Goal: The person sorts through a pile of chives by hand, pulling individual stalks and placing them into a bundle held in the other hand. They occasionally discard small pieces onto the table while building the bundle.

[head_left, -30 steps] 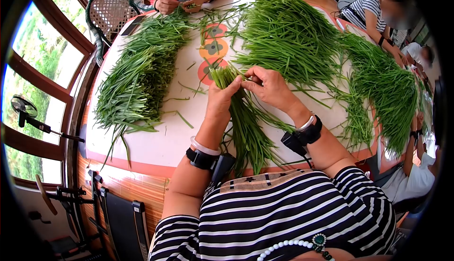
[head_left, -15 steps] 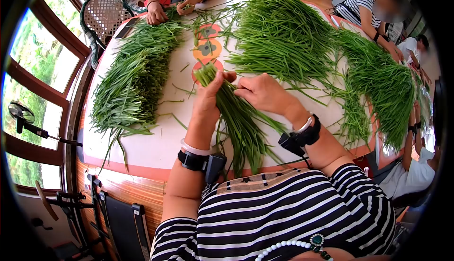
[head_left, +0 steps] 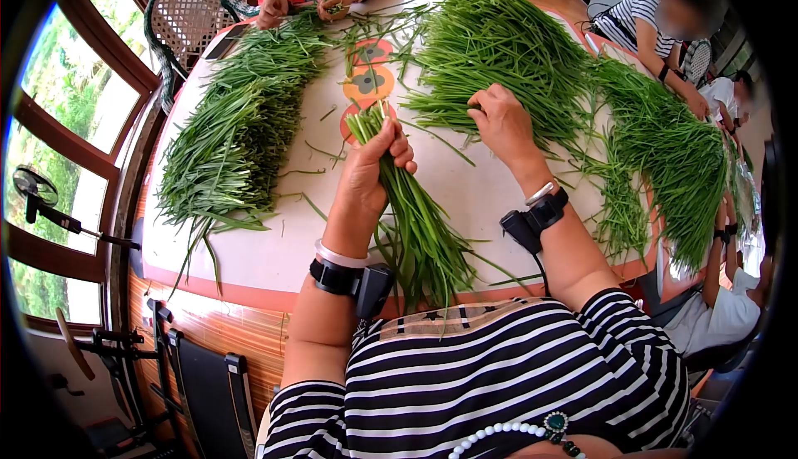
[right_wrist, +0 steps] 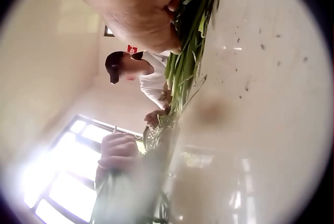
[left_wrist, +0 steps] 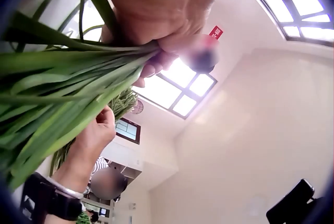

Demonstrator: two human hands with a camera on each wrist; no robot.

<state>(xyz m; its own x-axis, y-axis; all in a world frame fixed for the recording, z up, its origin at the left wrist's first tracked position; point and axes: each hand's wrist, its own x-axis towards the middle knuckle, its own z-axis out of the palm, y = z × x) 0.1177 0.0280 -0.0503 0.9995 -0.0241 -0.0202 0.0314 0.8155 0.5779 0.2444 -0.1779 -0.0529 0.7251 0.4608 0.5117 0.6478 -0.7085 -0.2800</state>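
Observation:
In the head view my left hand point(head_left: 370, 164) grips a bundle of garlic chives point(head_left: 424, 230) near its pale cut ends, which point up and away. The long green leaves hang down toward my body; the left wrist view shows them fanning out below that hand. My right hand point(head_left: 505, 126) is apart from the bundle, at the near edge of a large chive pile point(head_left: 499, 60). Its fingers are bent, and in the right wrist view its fingertips are right at the green stalks point(right_wrist: 190, 41). I cannot tell whether they pinch any.
A long chive row point(head_left: 241, 135) lies on the left of the white table point(head_left: 320, 251). Another heap point(head_left: 673, 151) is on the right, beside loose stalks point(head_left: 623, 201). Across the table a person's hands point(head_left: 332, 8) handle chives. A dark phone point(head_left: 224, 41) lies at the far left edge.
My right hand has left the bundle and moved away to the right, to the large pile. The left hand still grips the bundle, its fingers now wrapped further round it.

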